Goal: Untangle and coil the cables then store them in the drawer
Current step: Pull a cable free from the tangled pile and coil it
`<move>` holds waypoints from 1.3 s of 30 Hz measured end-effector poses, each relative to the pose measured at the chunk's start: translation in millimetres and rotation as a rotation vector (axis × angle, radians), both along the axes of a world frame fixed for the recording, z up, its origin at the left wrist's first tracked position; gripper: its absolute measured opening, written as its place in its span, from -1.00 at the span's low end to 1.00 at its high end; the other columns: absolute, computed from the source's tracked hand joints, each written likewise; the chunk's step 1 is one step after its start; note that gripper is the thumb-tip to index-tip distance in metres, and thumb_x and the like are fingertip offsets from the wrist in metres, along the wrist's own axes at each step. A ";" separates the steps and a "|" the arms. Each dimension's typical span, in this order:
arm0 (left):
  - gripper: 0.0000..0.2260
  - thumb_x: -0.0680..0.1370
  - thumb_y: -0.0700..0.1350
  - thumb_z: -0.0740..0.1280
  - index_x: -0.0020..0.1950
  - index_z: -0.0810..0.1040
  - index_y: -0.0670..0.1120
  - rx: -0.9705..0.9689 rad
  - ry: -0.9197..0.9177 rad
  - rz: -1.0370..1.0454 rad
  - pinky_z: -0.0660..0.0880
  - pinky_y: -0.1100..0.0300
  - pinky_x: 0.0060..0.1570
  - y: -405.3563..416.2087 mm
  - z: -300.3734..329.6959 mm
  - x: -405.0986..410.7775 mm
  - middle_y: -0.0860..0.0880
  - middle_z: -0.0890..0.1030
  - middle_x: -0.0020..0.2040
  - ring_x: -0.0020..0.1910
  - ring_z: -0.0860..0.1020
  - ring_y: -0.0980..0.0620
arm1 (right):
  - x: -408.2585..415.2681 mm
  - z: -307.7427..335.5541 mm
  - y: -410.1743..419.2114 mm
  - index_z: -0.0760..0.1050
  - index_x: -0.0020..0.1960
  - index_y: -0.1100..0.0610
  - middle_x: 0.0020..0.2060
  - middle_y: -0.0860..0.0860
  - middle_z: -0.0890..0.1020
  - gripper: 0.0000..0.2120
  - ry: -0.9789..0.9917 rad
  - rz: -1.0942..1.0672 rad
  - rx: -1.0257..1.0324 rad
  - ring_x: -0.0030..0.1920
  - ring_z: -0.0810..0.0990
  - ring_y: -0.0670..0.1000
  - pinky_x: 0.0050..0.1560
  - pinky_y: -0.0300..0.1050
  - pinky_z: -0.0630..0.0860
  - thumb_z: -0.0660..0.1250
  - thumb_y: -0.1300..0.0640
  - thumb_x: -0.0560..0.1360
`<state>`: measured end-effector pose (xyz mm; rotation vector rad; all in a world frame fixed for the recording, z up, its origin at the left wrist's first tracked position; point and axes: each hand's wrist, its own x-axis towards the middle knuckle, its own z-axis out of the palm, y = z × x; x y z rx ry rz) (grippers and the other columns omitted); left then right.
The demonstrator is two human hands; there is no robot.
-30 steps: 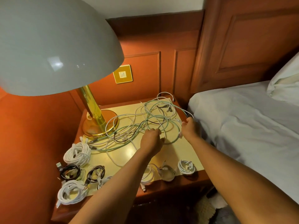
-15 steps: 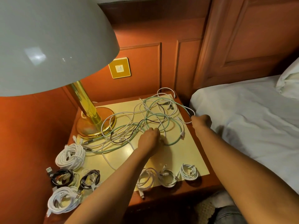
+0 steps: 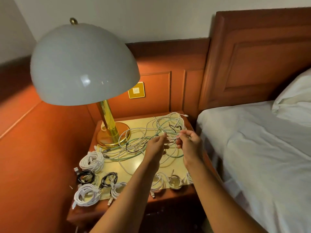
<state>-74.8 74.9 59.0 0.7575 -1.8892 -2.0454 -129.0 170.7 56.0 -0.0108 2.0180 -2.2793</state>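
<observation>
Working at the tangle of cables (image 3: 151, 137) on the nightstand (image 3: 134, 165), I have both hands up over it, just in front of the lamp (image 3: 84, 68), which I take as my mark. My left hand (image 3: 155, 145) pinches a thin white strand between thumb and fingertips; my right hand (image 3: 190, 145), just beside it on the side away from the lamp, has its fingers curled round another stretch of white cable. The two hands are close together, so the length between them is short.

The knot, white, pale green and one black lead, spreads from the lamp's brass foot across to the far corner of the top. Several coiled bundles (image 3: 91, 161) already lie along the near edge, below and beside the lamp's foot, white ones and two black.

I judge this to be the untangling step, partway through: some cables are done, the main snarl is not. Next I need to follow the strand I hold to a free end and draw it out loop by loop, gently, so nothing tightens or drags against the lamp. No drawer shows from here.
</observation>
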 end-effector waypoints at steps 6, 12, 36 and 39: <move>-0.90 0.65 -0.17 0.20 -0.03 0.47 -0.14 0.321 0.265 0.117 0.46 0.07 -0.08 -5.8 33.2 36.6 -0.09 0.57 -0.22 -0.15 0.56 -0.03 | 51.7 -6.9 7.9 0.53 0.10 0.08 -0.03 -0.02 0.56 -0.87 0.455 0.256 0.465 -0.07 0.55 -0.10 -0.20 -0.31 0.49 0.31 0.20 0.56; -0.89 0.65 -0.21 0.18 -0.06 0.44 -0.13 0.431 0.482 0.088 0.48 0.11 -0.27 -8.7 65.2 44.6 -0.06 0.47 -0.40 -0.43 0.47 0.04 | 11.7 2.2 6.0 0.53 -0.06 0.14 -0.02 0.06 0.57 -0.91 0.578 0.373 0.765 0.01 0.52 0.05 0.00 -0.07 0.48 0.29 0.16 0.59; -0.85 0.63 -0.31 0.15 -0.10 0.43 -0.16 0.208 0.562 0.071 0.40 0.21 -0.42 -68.5 136.4 -46.9 -0.05 0.54 -0.44 -0.51 0.40 0.09 | -137.1 195.3 -53.2 0.61 0.13 0.14 0.01 0.05 0.64 -0.79 0.556 0.316 0.457 -0.01 0.58 0.02 -0.02 -0.10 0.52 0.39 0.10 0.53; -0.86 0.65 -0.28 0.15 -0.06 0.43 -0.14 0.188 0.538 0.087 0.40 0.19 -0.39 -70.5 138.8 -46.6 -0.04 0.55 -0.42 -0.48 0.40 0.09 | -137.7 195.1 -47.9 0.63 -0.03 0.11 -0.08 0.03 0.63 -0.92 0.494 0.372 0.540 -0.07 0.54 0.00 -0.05 -0.10 0.46 0.35 0.16 0.54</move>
